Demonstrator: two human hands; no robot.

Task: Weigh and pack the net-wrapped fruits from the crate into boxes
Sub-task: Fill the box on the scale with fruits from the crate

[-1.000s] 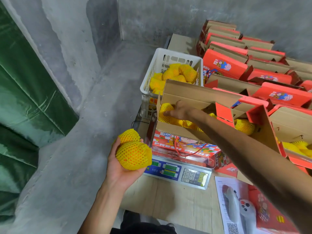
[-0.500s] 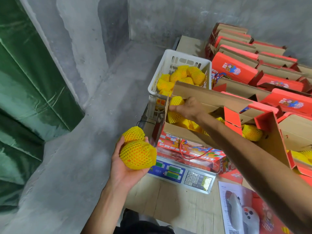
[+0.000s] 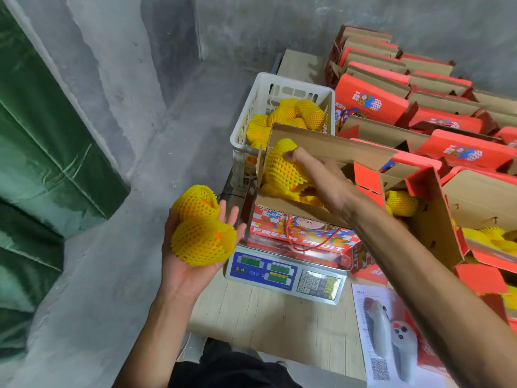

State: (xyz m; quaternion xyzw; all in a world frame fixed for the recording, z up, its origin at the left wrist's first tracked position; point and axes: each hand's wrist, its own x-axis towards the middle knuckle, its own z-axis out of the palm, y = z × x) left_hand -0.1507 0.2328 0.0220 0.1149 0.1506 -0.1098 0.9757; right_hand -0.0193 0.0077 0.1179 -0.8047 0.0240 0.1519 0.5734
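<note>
My left hand lies palm up left of the scale, cupping two fruits in yellow foam net, one stacked behind the other. My right hand grips another net-wrapped fruit and holds it above the left end of the open red box. That box sits on the blue-faced digital scale and holds more wrapped fruits. Behind it stands the white plastic crate with several wrapped fruits.
Rows of red and brown cartons fill the right side, some open with fruit inside. A printed sheet with a grey controller lies on the wooden table. Concrete floor and a green tarp are at left.
My right hand has lifted a wrapped fruit up out of the box on the scale. My left hand with its two fruits stayed beside the scale. The camera moved closer.
</note>
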